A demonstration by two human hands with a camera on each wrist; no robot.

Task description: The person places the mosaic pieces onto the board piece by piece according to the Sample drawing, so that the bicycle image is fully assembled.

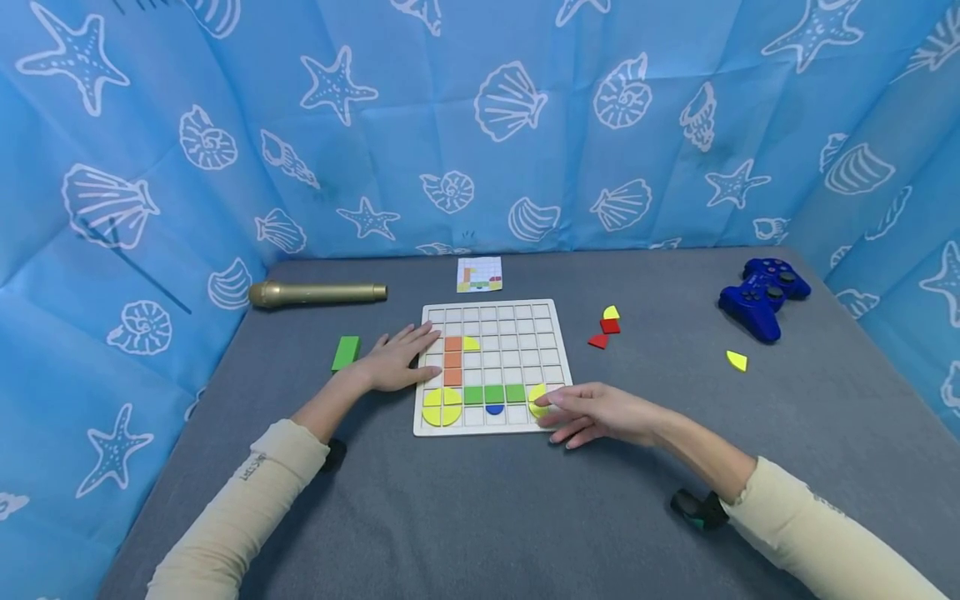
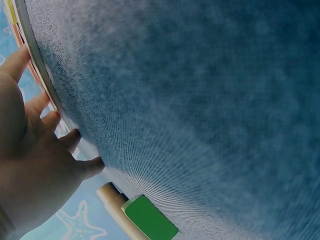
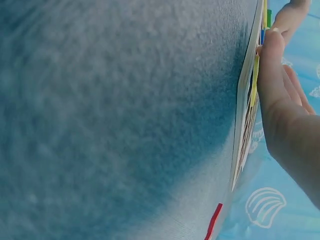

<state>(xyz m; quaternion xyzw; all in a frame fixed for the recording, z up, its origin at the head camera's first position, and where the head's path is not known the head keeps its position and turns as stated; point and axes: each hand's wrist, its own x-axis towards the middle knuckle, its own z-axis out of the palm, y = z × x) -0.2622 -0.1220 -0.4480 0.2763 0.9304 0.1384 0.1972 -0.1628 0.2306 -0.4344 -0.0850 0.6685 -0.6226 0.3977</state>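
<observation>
A white grid board [image 1: 528, 333] lies on the table. In its cells are orange squares [image 1: 453, 358], green squares [image 1: 493, 393], a blue half-round piece [image 1: 495, 409], a yellow circle of quarter pieces [image 1: 442, 407] at the lower left and a lone yellow quarter [image 1: 471, 343]. My left hand [image 1: 395, 358] rests with spread fingers on the board's left edge. My right hand [image 1: 600, 412] is over the lower right corner, its fingertips touching yellow pieces [image 1: 536, 402] there. The hand partly hides them. In the right wrist view, a fingertip [image 3: 273, 42] is beside a yellow piece [image 3: 255, 80].
A small pattern card [image 1: 479, 275] lies behind the board. To the left are a gold microphone [image 1: 322, 293] and a green block [image 1: 346, 353]. On the right lie red pieces [image 1: 610, 326], yellow quarters [image 1: 737, 361] and a blue game controller [image 1: 765, 296]. A patterned blue curtain [image 1: 420, 125] surrounds the table.
</observation>
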